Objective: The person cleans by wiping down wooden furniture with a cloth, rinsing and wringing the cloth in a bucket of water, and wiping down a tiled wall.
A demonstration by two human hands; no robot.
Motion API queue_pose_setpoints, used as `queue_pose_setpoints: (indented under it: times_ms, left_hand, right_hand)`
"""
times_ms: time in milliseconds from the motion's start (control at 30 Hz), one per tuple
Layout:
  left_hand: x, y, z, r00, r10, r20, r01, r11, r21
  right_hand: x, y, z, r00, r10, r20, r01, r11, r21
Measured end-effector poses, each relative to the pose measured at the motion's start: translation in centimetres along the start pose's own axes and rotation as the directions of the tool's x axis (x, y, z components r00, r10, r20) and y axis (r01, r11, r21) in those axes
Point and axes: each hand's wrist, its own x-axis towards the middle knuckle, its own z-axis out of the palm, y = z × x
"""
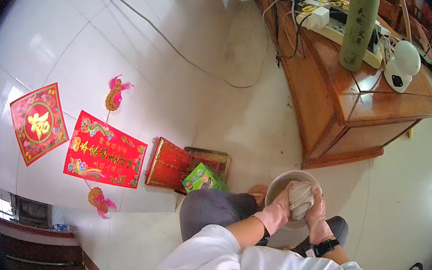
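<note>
Both of my hands wear pink rubber gloves and press a bunched grey-beige cloth (pixel 301 200) between them. My left hand (pixel 281 209) is on the cloth's left side, its fingers curled against it. On the other side my right hand (pixel 316 213) grips the same cloth, with a dark watch on the wrist. A round whitish bucket (pixel 277 182) stands on the floor between my knees, and the cloth is held over its opening. What lies inside the bucket is mostly hidden by the hands and cloth.
A wooden cabinet (pixel 325 112) stands ahead to the right, with a power strip, a green cylinder (pixel 361 20) and a white camera (pixel 403 65) on top. Left are a red box (pixel 166 164), a green packet (pixel 202 179) and red wall decorations (pixel 105 150). A cable hangs ahead.
</note>
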Motion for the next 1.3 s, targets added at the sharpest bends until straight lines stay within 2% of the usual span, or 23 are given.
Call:
queue_pose_setpoints:
  times_ms: [67,100,133,167,200,267,300,333,433,533,567,600,667,733,833,867,900,967,1033,1067,1167,1200,1300]
  left_hand:
    - [2.5,-0.9,-1.5,0.957,-0.007,0.289,0.021,0.999,-0.044]
    - [3.5,-1.0,-2.2,0.905,-0.005,0.425,0.035,0.997,-0.064]
    - [3.8,-0.9,-2.9,0.917,0.12,0.381,-0.213,0.954,0.211]
    - [4.1,-0.7,-3.7,0.894,0.25,0.373,-0.415,0.778,0.471]
    - [3.9,-0.5,-4.3,0.84,0.365,0.401,-0.54,0.496,0.68]
    - [-1.6,0.0,0.7,0.864,0.442,0.243,-0.3,0.064,0.952]
    - [-5.0,0.6,4.2,0.857,0.488,0.168,-0.108,-0.148,0.983]
    - [-5.7,0.5,4.9,0.849,0.509,0.144,-0.014,-0.252,0.968]
    - [-4.3,0.4,3.3,0.807,0.537,0.244,-0.021,-0.388,0.921]
    - [-1.9,0.5,0.6,0.735,0.488,0.47,-0.215,-0.49,0.845]
    - [-1.4,0.4,0.0,0.705,0.462,0.537,-0.296,-0.496,0.816]
    - [-1.0,0.6,-0.4,0.665,0.455,0.593,-0.38,-0.478,0.792]
    - [-0.6,0.6,-0.7,0.643,0.521,0.561,-0.503,-0.266,0.823]
    - [-1.6,-0.2,-0.3,0.703,0.626,0.337,-0.57,0.212,0.794]
    - [-4.5,0.8,2.4,0.817,0.577,-0.019,-0.526,0.757,0.388]
    - [-4.7,0.8,2.7,0.854,0.506,-0.121,-0.48,0.856,0.191]
    - [-4.3,0.6,2.6,0.796,0.575,-0.188,-0.484,0.791,0.374]
    - [-3.5,0.2,2.8,0.642,0.723,-0.255,-0.397,0.598,0.696]
    - [-4.9,-0.9,4.7,0.557,0.829,-0.046,-0.471,0.361,0.805]
    - [-6.0,-1.3,5.9,0.506,0.86,0.064,-0.498,0.231,0.836]
    - [-7.3,-1.4,7.7,0.63,0.774,0.061,-0.503,0.347,0.792]
    - [-7.4,-1.4,7.9,0.634,0.77,0.068,-0.491,0.333,0.805]
    - [-6.9,-1.5,7.5,0.61,0.788,0.086,-0.457,0.261,0.85]
  right_hand:
    - [-0.7,-1.0,0.9,0.999,0.024,0.026,-0.025,0.999,0.025]
    - [-0.5,-1.0,1.0,0.996,0.07,0.059,-0.077,0.988,0.13]
    - [-0.3,-0.9,0.9,0.989,0.114,0.093,-0.133,0.964,0.231]
    - [-0.1,-0.7,0.8,0.979,0.154,0.131,-0.189,0.926,0.328]
    - [0.0,-0.5,0.5,0.979,0.157,0.13,-0.192,0.92,0.34]
    - [0.2,0.1,-0.3,0.978,0.166,0.127,-0.202,0.907,0.369]
    - [0.3,0.4,-0.6,0.973,0.205,0.107,-0.231,0.884,0.407]
    - [0.3,0.7,-0.9,0.966,0.245,0.086,-0.257,0.857,0.446]
    - [1.4,3.0,-2.5,0.967,0.246,0.069,-0.249,0.85,0.464]
    - [1.0,3.1,-2.7,0.968,0.243,0.065,-0.245,0.854,0.458]
    - [0.2,1.6,-1.1,0.956,0.288,-0.053,-0.244,0.882,0.404]
    - [0.8,2.5,-2.3,0.966,0.207,-0.153,-0.166,0.956,0.244]
    - [0.9,2.2,-2.7,0.992,0.052,-0.116,-0.056,0.998,-0.037]
    - [-0.9,0.6,-1.8,0.982,-0.118,-0.144,0.061,0.935,-0.348]
    - [-1.5,-0.7,-1.8,0.983,-0.166,-0.075,0.125,0.916,-0.381]
    - [-2.1,-1.5,-0.4,0.988,-0.063,-0.139,0.032,0.976,-0.216]
    - [-2.4,-2.0,0.3,0.982,0.043,-0.182,-0.051,0.998,-0.039]
    - [-1.8,0.4,-1.4,0.992,-0.073,-0.105,0.046,0.97,-0.239]
    - [-1.5,1.4,-2.5,0.991,-0.102,-0.083,0.075,0.958,-0.275]
    - [-1.8,0.5,-1.2,0.991,-0.079,-0.107,0.055,0.975,-0.215]
    - [0.5,1.5,-2.7,0.988,0.135,-0.078,-0.128,0.987,0.098]
    - [1.5,2.5,-3.9,0.974,0.225,-0.033,-0.213,0.953,0.217]
    - [1.9,3.5,-4.1,0.969,0.232,-0.089,-0.201,0.941,0.271]
